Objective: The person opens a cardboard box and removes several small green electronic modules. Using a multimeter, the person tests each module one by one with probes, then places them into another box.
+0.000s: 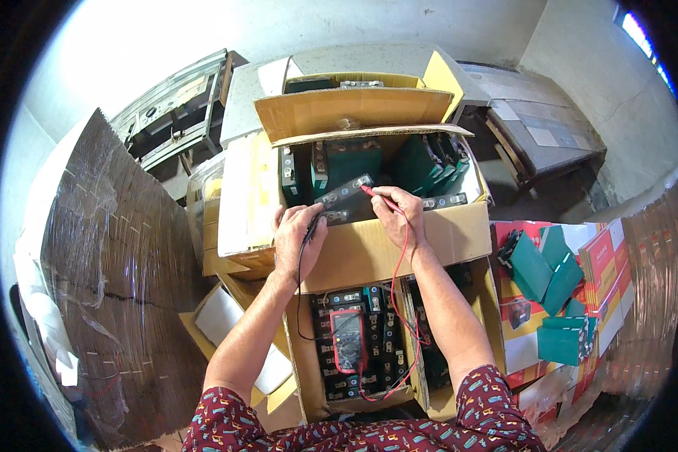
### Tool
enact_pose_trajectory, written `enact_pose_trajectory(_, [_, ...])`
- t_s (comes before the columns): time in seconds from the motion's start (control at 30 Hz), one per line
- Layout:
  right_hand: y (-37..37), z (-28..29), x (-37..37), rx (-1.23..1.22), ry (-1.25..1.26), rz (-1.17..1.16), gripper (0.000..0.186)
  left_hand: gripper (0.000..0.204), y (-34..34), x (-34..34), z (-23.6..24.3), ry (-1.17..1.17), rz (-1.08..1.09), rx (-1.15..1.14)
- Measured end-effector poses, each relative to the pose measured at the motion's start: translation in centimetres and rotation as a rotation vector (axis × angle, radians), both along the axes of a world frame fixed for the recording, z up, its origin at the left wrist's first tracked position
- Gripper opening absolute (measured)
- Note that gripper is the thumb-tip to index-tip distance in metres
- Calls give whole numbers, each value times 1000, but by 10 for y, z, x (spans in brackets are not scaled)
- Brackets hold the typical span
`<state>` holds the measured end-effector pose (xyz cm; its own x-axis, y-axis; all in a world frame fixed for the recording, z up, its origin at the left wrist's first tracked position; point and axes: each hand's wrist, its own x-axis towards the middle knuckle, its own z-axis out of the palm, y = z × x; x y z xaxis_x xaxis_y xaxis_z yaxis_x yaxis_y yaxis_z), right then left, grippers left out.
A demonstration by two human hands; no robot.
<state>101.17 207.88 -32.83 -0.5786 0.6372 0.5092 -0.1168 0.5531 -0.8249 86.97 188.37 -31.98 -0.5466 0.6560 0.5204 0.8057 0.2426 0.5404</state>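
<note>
My right hand [401, 218] pinches a red test probe [378, 197]. Its tip meets a terminal at the far right end of a dark battery cell [345, 196]. At the cell's near left end, my left hand [297, 235] is closed around a black test probe [310, 229]; its contact point is partly hidden by the fingers. The cell lies slanted at the front of an open cardboard box [437, 235], which holds several green cells [354, 164]. Red and black leads run down to a red-edged multimeter [347, 341], lying on cells in the lower box [303, 377].
Loose green cells [554, 275] lie on printed red and yellow cartons [520, 354] at right. Plastic-wrapped cardboard stacks [105, 279] rise at left and far right. Behind stand another open box [354, 105], a wooden table [542, 113] and a worn bench [177, 102].
</note>
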Motion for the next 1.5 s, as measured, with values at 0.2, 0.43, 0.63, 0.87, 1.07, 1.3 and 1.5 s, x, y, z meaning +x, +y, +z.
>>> enact_pose_trajectory(0.2, [0, 5, 0, 39, 9, -11, 10, 26, 1, 0, 4, 0, -3, -25])
enact_pose_trajectory(0.43, [-1, 6, 0, 30, -9, -7, 10, 26, 2, -3, 4, -3, -5, -30])
enact_pose_trajectory(0.63, [2, 2, -1, 16, -7, -3, 12, 25, 3, -3, 3, 26, -4, -30])
enact_pose_trajectory(0.87, [2, -3, -2, -6, -27, 20, 14, 23, 1, -11, 2, 155, -62, -1])
enact_pose_trajectory(1.07, [0, 2, -1, -48, -48, 3, 14, 30, 1, -10, 22, 95, -52, -168])
enact_pose_trajectory(1.3, [2, -1, -2, -51, -45, 10, 15, 29, 1, -11, 22, 100, -52, -178])
enact_pose_trajectory(1.5, [3, 0, -1, -44, -72, 12, 16, 28, 7, -21, 43, 113, -111, -334])
